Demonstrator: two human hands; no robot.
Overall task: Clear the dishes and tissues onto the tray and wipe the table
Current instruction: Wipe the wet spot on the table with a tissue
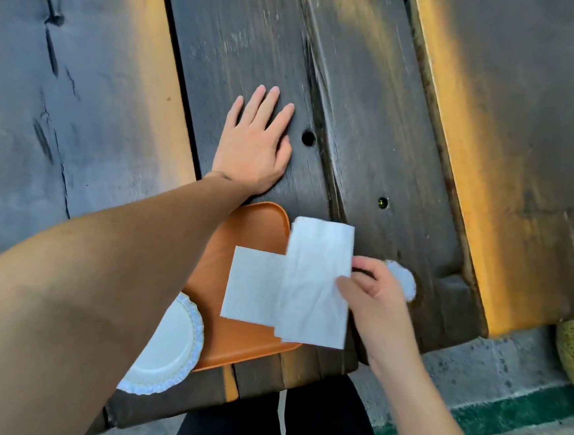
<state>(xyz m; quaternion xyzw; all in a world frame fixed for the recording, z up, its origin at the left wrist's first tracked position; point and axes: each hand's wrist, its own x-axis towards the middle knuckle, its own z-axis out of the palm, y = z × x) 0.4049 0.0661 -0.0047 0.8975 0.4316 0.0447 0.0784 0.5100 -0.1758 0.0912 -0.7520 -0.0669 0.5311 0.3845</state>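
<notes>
**Tissue going onto the tray, wiping not started**

Right hand [372,299] pinches a tissue [318,285] by its edge, hanging it over the tray's right rim. A second tissue [256,287] already lies on the tray [260,229], plate [169,342] at its near-left corner. Left hand [255,146] is flat and open on the table [372,121], holding nothing. Next, I'd guess: drop it, then grab a cloth. Table's dark, cracked planks; concrete floor [473,369] below its near edge.
</notes>
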